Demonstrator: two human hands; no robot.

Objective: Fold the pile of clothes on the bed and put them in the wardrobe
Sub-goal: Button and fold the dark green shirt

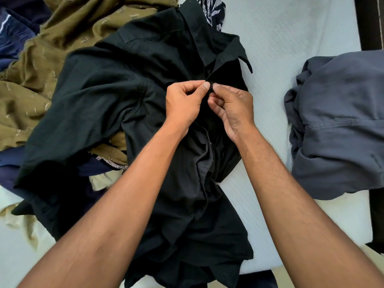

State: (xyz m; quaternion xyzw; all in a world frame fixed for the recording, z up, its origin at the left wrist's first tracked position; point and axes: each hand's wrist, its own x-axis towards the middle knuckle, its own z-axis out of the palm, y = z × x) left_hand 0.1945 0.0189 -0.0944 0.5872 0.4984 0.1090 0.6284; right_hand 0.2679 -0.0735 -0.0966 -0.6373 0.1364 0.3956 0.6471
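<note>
Two hands (182, 102) (230, 109), one black shirt (116, 84)

- black shirt (108, 84): matt woven cloth, smooth, softly creased
- olive garment (41, 59): matt cloth with a slightly coarse weave and small pale stitched marks
- grey garment (340, 121): matt, thick cloth with a visible stitched seam
- mattress cover (280, 32): pale quilted cloth, faintly dotted texture

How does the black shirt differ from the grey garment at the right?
The black shirt is pinched at its front by left hand and right hand; the grey garment lies untouched. The black shirt overlaps the olive cloth; the grey garment lies apart. Both rest on the mattress.
</note>
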